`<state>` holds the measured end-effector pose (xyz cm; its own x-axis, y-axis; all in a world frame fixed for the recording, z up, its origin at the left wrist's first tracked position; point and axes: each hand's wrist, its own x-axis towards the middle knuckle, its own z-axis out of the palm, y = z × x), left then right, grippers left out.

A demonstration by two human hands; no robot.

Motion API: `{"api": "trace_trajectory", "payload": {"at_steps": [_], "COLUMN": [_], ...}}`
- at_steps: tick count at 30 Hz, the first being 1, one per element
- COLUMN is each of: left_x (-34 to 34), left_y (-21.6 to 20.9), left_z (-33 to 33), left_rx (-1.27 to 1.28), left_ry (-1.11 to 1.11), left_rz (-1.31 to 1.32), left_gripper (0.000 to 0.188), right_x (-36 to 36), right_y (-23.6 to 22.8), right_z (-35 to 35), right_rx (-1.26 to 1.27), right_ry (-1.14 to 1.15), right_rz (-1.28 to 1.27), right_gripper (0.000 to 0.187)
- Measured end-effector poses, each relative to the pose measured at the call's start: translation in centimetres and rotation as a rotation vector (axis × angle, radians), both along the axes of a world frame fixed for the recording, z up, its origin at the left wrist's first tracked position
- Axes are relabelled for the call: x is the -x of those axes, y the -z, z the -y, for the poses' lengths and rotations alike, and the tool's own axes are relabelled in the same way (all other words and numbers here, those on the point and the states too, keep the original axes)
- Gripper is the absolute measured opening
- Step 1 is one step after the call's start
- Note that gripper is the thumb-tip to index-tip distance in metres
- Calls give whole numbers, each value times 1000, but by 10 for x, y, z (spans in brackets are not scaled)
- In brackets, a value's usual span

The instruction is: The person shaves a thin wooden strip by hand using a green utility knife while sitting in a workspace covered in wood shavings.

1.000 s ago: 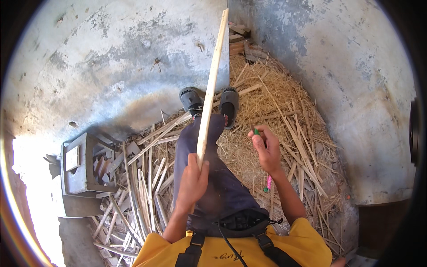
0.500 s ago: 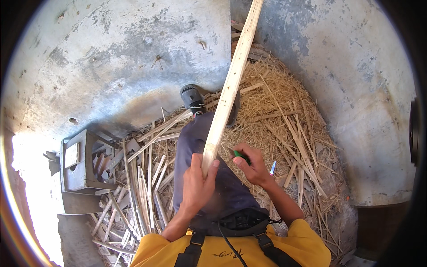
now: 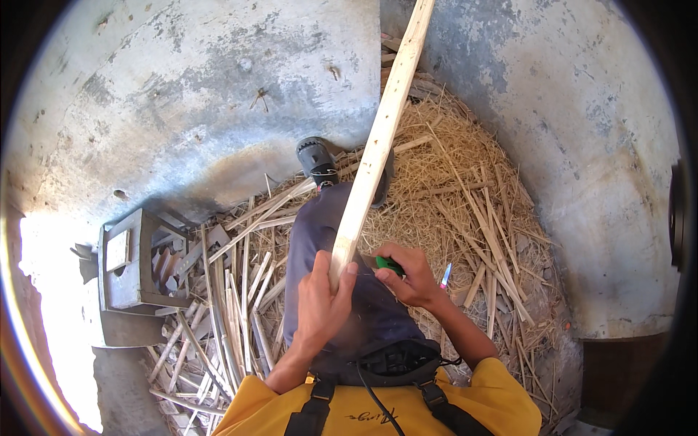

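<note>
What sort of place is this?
Probably a rough woodworking corner, perhaps in a shed or old building. Blotchy, weathered walls stand beside scattered straw or thin shavings and loose wooden strips, and the left hand grips a long piece of wood.

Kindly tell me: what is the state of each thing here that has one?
Long pale wooden strip: held, slanting, far end out of view.
Left hand: closed around the strip's near part.
Small green-handled tool: gripped near the strip.
Right hand: closed on the tool.
Pale wooden sticks: loose, scattered.
Dry yellow straw: loose, strewn.
Grey rectangular box: open-sided.
</note>
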<state>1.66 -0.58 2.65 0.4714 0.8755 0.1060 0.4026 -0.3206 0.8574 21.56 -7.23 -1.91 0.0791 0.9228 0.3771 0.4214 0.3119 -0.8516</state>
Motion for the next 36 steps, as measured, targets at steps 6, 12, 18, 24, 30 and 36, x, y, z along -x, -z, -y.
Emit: {"api": "trace_trajectory", "payload": {"at_steps": [6,12,18,24,30,36], "left_x": [-1,0,1,4,1,2], "left_y": [-6,-4,-3,2,9,13], "left_z": [4,6,6,6,5,5], "left_rx": [60,18,22,-1,-61,-109], "left_ry": [16,68,138,134,129,137], "left_rz": [-8,16,11,-67,-125,-154], "left_gripper": [27,25,22,22,24,25], "right_x": [1,-1,0,9,5,5], "right_y": [-2,-12,-17,-18,-14,-14], "right_z": [-2,-5,-5,-6,-4,-3], "right_rx": [-101,-215,-244,-265,-246,-231], "right_ry": [41,69,93,160,215,231], "right_rz": [81,205,230,223,314,358], "right_gripper": [33,33,32,30,31,32]}}
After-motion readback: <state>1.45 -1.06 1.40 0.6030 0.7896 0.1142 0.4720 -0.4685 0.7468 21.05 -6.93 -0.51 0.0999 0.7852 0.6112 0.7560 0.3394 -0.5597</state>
